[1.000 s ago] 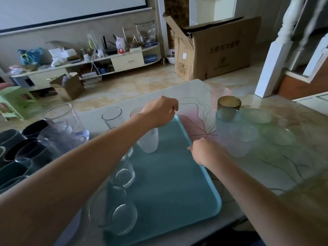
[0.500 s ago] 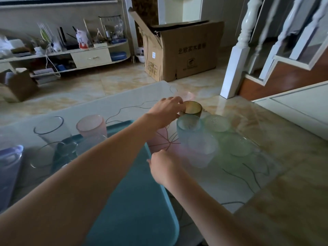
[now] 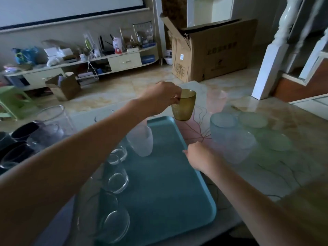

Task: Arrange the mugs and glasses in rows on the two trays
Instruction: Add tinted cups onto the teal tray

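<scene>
My left hand (image 3: 162,98) grips an amber glass (image 3: 184,105) by its rim and holds it in the air above the far right corner of the teal tray (image 3: 170,189). My right hand (image 3: 198,157) rests closed on the tray's right edge. On the tray stand a frosted white glass (image 3: 142,141) and a column of clear glasses (image 3: 117,180) along its left side. To the right, on the table, are a pink glass (image 3: 216,102), a frosted blue glass (image 3: 223,126), a pale lilac glass (image 3: 239,146) and green glasses (image 3: 273,141).
Dark mugs (image 3: 19,139) and clear tumblers (image 3: 53,119) crowd the table's left side. Beyond the table lie a tiled floor, a large cardboard box (image 3: 216,50), a low shelf unit (image 3: 85,64), a green stool (image 3: 12,102) and a white stair post (image 3: 273,55).
My left hand left the frosted glass on the tray, reached to the amber glass on the table, took it and lifted it toward the tray. My right hand stayed on the tray edge.
</scene>
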The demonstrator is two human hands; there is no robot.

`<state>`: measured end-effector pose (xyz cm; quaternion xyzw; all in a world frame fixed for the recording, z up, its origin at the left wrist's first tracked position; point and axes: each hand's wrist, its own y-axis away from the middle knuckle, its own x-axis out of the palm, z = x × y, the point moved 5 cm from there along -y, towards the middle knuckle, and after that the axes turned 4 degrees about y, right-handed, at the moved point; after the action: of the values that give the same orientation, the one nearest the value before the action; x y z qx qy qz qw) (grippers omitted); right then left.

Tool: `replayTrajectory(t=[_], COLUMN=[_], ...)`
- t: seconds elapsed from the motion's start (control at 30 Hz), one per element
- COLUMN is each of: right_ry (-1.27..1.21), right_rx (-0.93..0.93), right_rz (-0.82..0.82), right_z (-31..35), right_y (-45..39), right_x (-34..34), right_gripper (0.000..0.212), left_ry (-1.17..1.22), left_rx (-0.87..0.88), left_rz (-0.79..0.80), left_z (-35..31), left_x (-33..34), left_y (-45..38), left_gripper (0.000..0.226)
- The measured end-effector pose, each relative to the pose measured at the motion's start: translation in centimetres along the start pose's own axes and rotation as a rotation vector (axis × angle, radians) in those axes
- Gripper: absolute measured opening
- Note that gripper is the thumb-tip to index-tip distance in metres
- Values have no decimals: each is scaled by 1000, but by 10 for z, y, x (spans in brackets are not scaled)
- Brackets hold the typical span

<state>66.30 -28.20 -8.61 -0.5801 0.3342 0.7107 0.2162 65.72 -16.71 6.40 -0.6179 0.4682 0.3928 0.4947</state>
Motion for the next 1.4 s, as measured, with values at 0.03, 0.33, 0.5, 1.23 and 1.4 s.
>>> replayTrajectory(t=[0.03, 0.33, 0.5, 1.23, 1.4], right_ry=[12, -89, -107, -33, -20], right_rx=[-6, 18, -19, -48, -64], right_rz=[7, -7, -9, -59, -38], right_z=[-1, -10, -6, -11, -11], right_y=[3, -5, 7, -2, -3], right_x=[-1, 10, 1, 5, 7], right_gripper=[37, 42, 34, 48, 45], left_ry=[-8, -4, 51, 115, 113], left_rx=[-14, -68, -20, -369, -377], left_rz=[19, 58, 158, 309, 392], left_z=[5, 22, 15, 60, 53], left_x=[-6, -17, -3, 12, 32], left_y=[14, 113, 143, 137, 125], left_gripper=[10, 9, 8, 55, 57])
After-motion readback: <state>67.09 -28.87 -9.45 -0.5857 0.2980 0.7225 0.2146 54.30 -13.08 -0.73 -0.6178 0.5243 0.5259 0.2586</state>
